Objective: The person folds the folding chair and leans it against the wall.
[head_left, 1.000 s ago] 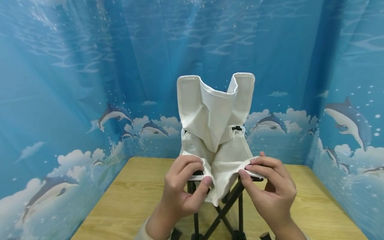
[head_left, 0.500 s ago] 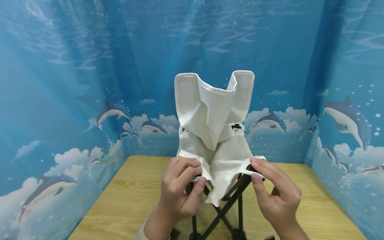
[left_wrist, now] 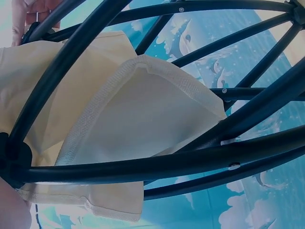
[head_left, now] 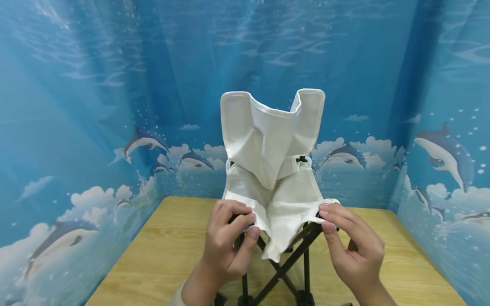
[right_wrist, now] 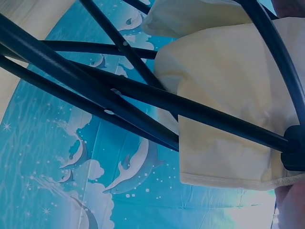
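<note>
A small folding chair stands on the table, its white fabric cover (head_left: 281,136) over a black tube frame (head_left: 281,270). At the cover's front left corner, my left hand (head_left: 226,248) grips the cloth over the frame's end. My right hand (head_left: 354,250) pinches the front right corner between thumb and fingers, around a dark frame joint. Between the hands the seat cloth sags to a point. The left wrist view looks through crossed tubes (left_wrist: 114,169) at the cloth (left_wrist: 147,109) and a black joint (left_wrist: 13,160). Another joint (right_wrist: 293,150) sits by the cloth's edge in the right wrist view.
The wooden table (head_left: 168,238) extends to both sides of the chair. Behind and beside it hangs a blue curtain (head_left: 183,85) printed with dolphins and clouds. The backrest's upper corners stick up, and side slots show black frame parts.
My hands have moved apart, the left one slightly left and the right one to the right, and the front of the cover is spread wider. My right fingers have shifted their hold at the corner.
</note>
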The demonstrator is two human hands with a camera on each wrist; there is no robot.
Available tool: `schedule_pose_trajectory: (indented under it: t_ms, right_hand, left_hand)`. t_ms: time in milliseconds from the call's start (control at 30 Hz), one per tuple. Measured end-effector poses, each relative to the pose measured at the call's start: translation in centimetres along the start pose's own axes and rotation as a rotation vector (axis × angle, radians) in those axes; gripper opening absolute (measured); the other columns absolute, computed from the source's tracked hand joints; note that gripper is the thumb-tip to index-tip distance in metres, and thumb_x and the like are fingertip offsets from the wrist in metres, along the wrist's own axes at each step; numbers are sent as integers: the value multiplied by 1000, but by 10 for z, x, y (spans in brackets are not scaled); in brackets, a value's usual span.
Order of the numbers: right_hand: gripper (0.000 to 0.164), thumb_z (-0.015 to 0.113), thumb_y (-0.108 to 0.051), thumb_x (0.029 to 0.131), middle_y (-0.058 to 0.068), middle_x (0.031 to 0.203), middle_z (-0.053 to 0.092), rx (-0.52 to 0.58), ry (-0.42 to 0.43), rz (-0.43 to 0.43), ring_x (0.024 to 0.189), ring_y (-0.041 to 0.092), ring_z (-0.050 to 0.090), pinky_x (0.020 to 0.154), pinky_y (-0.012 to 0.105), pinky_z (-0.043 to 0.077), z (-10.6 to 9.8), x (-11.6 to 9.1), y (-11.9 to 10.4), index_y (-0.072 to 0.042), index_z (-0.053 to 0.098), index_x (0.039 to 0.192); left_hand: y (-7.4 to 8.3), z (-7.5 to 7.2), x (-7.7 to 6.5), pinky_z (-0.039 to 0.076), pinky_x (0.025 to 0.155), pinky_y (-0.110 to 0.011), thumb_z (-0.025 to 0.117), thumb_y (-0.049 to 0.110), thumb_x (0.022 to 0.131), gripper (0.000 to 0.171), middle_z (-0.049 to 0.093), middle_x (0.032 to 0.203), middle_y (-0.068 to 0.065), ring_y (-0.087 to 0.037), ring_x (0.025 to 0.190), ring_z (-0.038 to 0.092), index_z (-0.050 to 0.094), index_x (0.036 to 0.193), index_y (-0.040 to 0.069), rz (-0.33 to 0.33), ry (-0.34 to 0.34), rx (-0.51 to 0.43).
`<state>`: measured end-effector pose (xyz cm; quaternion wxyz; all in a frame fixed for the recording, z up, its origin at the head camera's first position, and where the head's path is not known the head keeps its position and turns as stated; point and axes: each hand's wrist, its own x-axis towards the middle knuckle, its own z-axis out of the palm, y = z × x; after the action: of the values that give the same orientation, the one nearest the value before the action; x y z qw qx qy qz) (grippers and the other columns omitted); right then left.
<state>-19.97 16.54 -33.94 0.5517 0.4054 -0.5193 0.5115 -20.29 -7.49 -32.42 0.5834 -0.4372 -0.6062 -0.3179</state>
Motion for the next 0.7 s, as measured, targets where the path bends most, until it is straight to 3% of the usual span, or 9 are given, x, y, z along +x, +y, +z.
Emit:
schedule_pose_trajectory:
  t_ms: [367,700]
  right_hand:
    - [18,76,3,94,18,108,80,-1,-22,39,113,18,76,113,32,52,6,6,-7,21,74,95]
    - [14,76,5,93,21,103,79,-10,22,11,108,19,76,115,34,51,23,5,-7,19,75,92]
  left_hand:
    - [-1,4,3,47,83,-40,55,13,105,24,64,93,-9,-26,90,59,70,88,7,-23,-30,-10]
    - [-1,10,11,43,80,-36,54,13,105,23,61,92,-9,-25,86,55,65,85,7,-38,-2,-5]
